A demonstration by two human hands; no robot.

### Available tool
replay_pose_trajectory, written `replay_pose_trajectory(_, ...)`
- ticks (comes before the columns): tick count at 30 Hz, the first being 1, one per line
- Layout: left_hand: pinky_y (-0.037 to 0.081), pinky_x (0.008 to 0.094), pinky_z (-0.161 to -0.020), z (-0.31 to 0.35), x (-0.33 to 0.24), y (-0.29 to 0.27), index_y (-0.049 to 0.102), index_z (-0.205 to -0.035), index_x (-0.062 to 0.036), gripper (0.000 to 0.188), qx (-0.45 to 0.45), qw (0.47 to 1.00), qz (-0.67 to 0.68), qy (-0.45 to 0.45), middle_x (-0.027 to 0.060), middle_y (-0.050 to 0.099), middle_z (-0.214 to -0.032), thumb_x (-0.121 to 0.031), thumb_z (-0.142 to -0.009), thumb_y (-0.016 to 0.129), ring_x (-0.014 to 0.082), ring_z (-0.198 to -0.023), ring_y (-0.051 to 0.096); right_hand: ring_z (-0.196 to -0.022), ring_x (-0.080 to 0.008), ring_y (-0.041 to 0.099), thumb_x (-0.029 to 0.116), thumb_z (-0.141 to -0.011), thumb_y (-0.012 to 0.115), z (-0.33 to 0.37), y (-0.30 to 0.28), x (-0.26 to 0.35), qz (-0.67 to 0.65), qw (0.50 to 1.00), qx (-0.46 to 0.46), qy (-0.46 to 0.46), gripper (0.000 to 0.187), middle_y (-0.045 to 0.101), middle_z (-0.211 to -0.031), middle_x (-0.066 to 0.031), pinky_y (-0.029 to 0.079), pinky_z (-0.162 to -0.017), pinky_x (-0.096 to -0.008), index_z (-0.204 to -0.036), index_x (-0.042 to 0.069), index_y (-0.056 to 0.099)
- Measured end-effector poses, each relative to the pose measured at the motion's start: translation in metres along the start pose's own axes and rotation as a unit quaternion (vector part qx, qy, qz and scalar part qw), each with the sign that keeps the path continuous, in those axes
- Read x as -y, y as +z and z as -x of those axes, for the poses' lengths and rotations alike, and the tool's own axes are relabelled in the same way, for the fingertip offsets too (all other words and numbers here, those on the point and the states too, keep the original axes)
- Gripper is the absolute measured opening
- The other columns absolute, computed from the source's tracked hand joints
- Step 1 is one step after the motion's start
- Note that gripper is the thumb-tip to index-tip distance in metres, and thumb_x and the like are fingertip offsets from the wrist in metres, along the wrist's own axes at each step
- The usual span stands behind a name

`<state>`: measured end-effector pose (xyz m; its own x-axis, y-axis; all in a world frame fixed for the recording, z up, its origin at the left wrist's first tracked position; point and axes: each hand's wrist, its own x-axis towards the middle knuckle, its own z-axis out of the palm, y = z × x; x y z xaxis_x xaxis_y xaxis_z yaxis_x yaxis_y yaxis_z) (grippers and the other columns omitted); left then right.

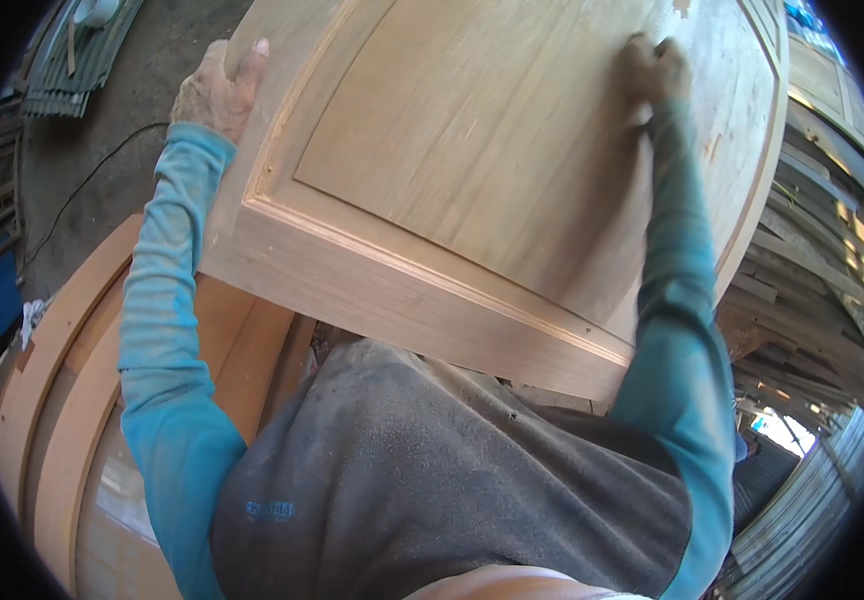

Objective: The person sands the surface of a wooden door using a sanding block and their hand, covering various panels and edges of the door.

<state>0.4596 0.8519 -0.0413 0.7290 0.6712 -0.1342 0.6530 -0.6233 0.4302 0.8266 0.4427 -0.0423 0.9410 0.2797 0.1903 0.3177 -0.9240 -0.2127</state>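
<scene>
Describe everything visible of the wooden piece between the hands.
The wooden piece is pale brown, with a frame, moulding and a large grained panel bearing lighter patches. It lies face up before the person, its far end out of view. The left hand touches its left edge; the blurred right hand is over the panel.

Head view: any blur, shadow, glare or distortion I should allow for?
Head view: right hand looks soft; a shadow lies left of the right forearm on the wooden door; a lower-right gap is washed out; straight edges bow toward the rim.
</scene>
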Motion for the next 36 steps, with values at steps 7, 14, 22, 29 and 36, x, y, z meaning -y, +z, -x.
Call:
replay_pose_trajectory(7, 0.052, 0.0503, -0.096, 0.002, 0.018, 0.008, 0.063, -0.127, -0.0032, 0.078, -0.012, 1.0, -0.003, -0.021, 0.0273, 0.071, -0.114, -0.072, -0.093, 0.051, 0.0456, -0.111, 0.067, -0.093, -0.04, 0.07, 0.041, -0.089, 0.066, 0.029, -0.006, 0.028, -0.03, 0.998, 0.044, 0.018, 0.048, 0.07, -0.095, -0.0277, 0.057, -0.08, -0.0471, -0.102, -0.005, 0.064)
replay_pose_trajectory(14, 0.053, 0.0495, -0.096, 0.008, 0.012, 0.002, 0.062, -0.131, -0.0012, 0.081, -0.005, 1.0, 0.0, -0.022, 0.0274, 0.071, -0.115, -0.072, -0.093, 0.052, 0.0448, -0.11, 0.068, -0.072, -0.0276, 0.067, 0.031, -0.092, 0.067, 0.118, -0.034, 0.037, -0.085, 0.99, 0.099, -0.044, 0.033, 0.067, -0.079, -0.0223, 0.054, -0.067, -0.0452, -0.09, 0.0, 0.06)
replay_pose_trajectory(22, 0.053, 0.0504, -0.094, -0.002, 0.005, 0.001, 0.063, -0.128, -0.0018, 0.078, 0.015, 1.0, 0.022, 0.011, 0.0269, 0.072, -0.113, -0.071, -0.094, 0.051, 0.0452, -0.108, 0.068, -0.119, -0.0433, 0.063, 0.054, -0.088, 0.057, -0.056, 0.003, 0.021, 0.02, 0.999, 0.001, 0.044, 0.067, 0.068, -0.122, -0.0296, 0.048, -0.105, -0.0481, -0.122, -0.003, 0.066)
replay_pose_trajectory(29, 0.053, 0.0517, -0.095, 0.009, 0.018, 0.013, 0.061, -0.132, -0.0038, 0.081, -0.065, 0.997, -0.046, -0.024, 0.0263, 0.072, -0.114, -0.074, -0.093, 0.05, 0.0458, -0.109, 0.068, -0.061, -0.0197, 0.051, 0.025, -0.091, 0.073, 0.18, -0.035, 0.091, -0.172, 0.972, 0.068, -0.144, 0.032, 0.053, -0.065, -0.013, 0.046, -0.056, -0.0377, -0.08, 0.002, 0.053)
replay_pose_trajectory(36, 0.051, 0.0499, -0.102, -0.004, 0.016, 0.013, 0.057, -0.14, -0.0018, 0.089, -0.028, 0.999, -0.041, -0.006, 0.0281, 0.068, -0.123, -0.076, -0.091, 0.051, 0.0459, -0.119, 0.064, -0.087, -0.0382, 0.071, 0.037, -0.092, 0.063, -0.116, 0.043, 0.094, -0.044, 0.998, 0.018, -0.043, 0.041, 0.071, -0.094, -0.0286, 0.055, -0.078, -0.048, -0.102, -0.003, 0.064)
